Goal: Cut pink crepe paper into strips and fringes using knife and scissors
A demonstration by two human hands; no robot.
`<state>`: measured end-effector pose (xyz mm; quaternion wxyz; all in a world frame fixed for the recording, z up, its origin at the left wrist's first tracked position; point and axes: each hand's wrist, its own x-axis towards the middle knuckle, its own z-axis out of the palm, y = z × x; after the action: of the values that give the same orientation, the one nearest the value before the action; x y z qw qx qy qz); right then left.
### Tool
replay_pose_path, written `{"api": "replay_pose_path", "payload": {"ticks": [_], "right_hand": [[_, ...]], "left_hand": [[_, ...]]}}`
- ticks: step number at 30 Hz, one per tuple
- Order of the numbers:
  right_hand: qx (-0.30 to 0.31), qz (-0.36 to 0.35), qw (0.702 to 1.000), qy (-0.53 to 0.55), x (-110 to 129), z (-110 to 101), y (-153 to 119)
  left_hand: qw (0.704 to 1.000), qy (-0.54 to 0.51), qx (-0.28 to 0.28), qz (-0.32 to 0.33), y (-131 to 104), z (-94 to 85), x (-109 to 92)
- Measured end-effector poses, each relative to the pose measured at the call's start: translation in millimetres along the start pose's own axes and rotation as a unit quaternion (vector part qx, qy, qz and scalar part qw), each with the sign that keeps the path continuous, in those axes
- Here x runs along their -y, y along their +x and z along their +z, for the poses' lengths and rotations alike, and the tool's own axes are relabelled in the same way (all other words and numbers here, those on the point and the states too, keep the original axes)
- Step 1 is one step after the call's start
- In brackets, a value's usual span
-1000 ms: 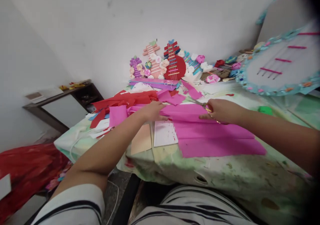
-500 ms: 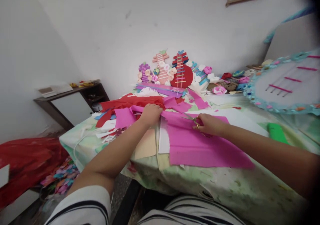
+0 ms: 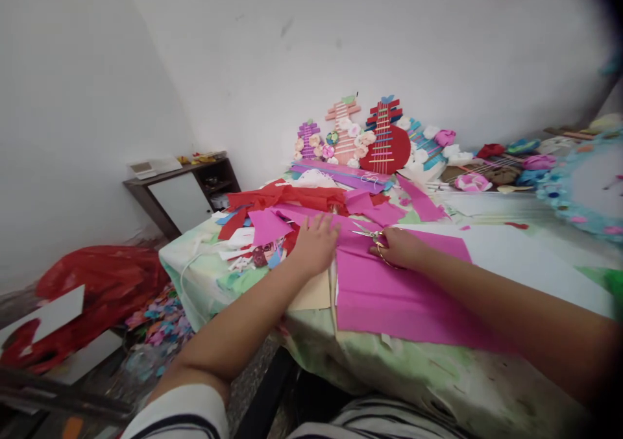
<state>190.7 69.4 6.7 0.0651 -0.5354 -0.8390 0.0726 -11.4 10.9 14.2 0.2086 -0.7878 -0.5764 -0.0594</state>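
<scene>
My right hand point(image 3: 402, 247) is closed on the gold handles of a pair of scissors point(image 3: 367, 234), whose parted blades point left over a large pink sheet point(image 3: 389, 296). Just left of the sheet, my left hand point(image 3: 316, 241) has its fingers spread at the edge of a pink strip, with nothing visibly gripped. Smaller pink pieces point(image 3: 267, 226) and crumpled red paper point(image 3: 311, 197) lie behind and left of it. A tan card point(image 3: 311, 294) shows below my left wrist.
Decorated instrument-shaped crafts, one with a red round body point(image 3: 396, 150), lean on the wall behind. A blue-rimmed round piece point(image 3: 559, 189) is at the right. A low cabinet point(image 3: 182, 204) and red plastic point(image 3: 102, 270) are at the left.
The view has turned left. My left hand has come off the pink paper's edge, nearer to me, and its fingers have spread. The scissors remain in my right hand.
</scene>
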Motion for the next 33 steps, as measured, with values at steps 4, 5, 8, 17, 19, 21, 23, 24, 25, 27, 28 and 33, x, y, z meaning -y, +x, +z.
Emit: {"api": "replay_pose_path", "payload": {"ticks": [4, 5, 8, 17, 19, 21, 23, 24, 25, 27, 28, 33], "right_hand": [[0.021, 0.003, 1.0, -0.01, -4, -1, 6], [0.024, 0.01, 1.0, -0.012, -4, -2, 8], [0.012, 0.033, 0.999, -0.015, 2, -3, 12], [-0.011, 0.006, 1.0, -0.02, 29, 7, 34], [-0.008, 0.007, 1.0, -0.022, 27, 9, 39], [-0.008, 0.006, 1.0, -0.029, 24, 11, 44], [-0.003, 0.009, 0.999, -0.039, 22, 11, 48], [0.0, 0.012, 0.999, -0.044, 21, 12, 50], [0.002, 0.015, 0.999, -0.047, 20, 12, 51], [0.003, 0.022, 0.999, -0.049, 18, 12, 55], [0.004, 0.025, 0.998, -0.049, 17, 13, 56], [0.021, 0.024, 0.999, -0.042, 14, 13, 61]], "left_hand": [[0.99, -0.101, 0.058, 0.076, -47, -5.4, -30], [0.986, -0.127, 0.072, 0.08, -57, -4.9, -34], [0.979, -0.172, 0.091, 0.065, -71, -1.2, -39], [0.97, -0.205, 0.094, 0.09, -66, -3.1, -33], [0.968, -0.214, 0.083, 0.103, -67, -4.4, -33], [0.967, -0.22, 0.07, 0.112, -69, -4.8, -33], [0.968, -0.219, 0.06, 0.108, -70, -4.1, -33], [0.969, -0.218, 0.057, 0.105, -70, -3.5, -34], [0.969, -0.218, 0.055, 0.101, -71, -2.8, -34], [0.969, -0.218, 0.056, 0.102, -71, -1.7, -34], [0.969, -0.218, 0.056, 0.103, -71, -1.4, -34], [0.967, -0.22, 0.053, 0.118, -72, -2.9, -35]]}}
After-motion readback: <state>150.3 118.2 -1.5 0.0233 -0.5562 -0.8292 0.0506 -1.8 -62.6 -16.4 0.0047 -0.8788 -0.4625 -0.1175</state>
